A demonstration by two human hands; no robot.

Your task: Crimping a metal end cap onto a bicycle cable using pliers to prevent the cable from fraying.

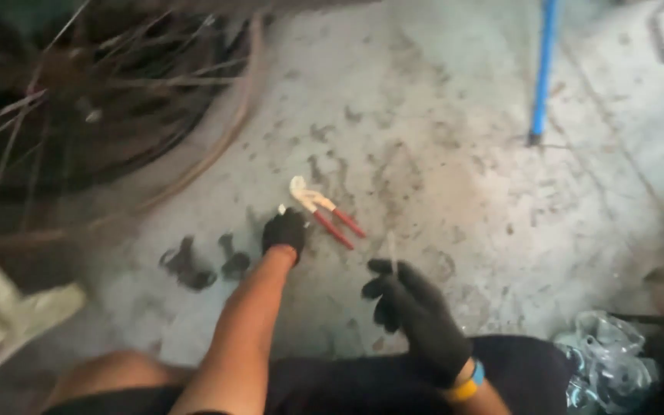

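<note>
Both my hands wear black gloves. My left hand [284, 230] reaches down to the concrete floor [439, 154], right beside a pair of red-handled pliers [323, 211]; a small pale object shows at its fingertips, and whether it grips it is unclear. My right hand [413, 311] hovers nearer to me and pinches a thin pale rod [392, 252] that points upward. A yellow and blue band sits on my right wrist.
A bicycle wheel with spokes [94, 100] fills the upper left. Dark small parts [201, 265] lie on the floor left of my left hand. A blue pole [543, 69] stands at upper right. A crumpled plastic bag [605, 357] lies at lower right.
</note>
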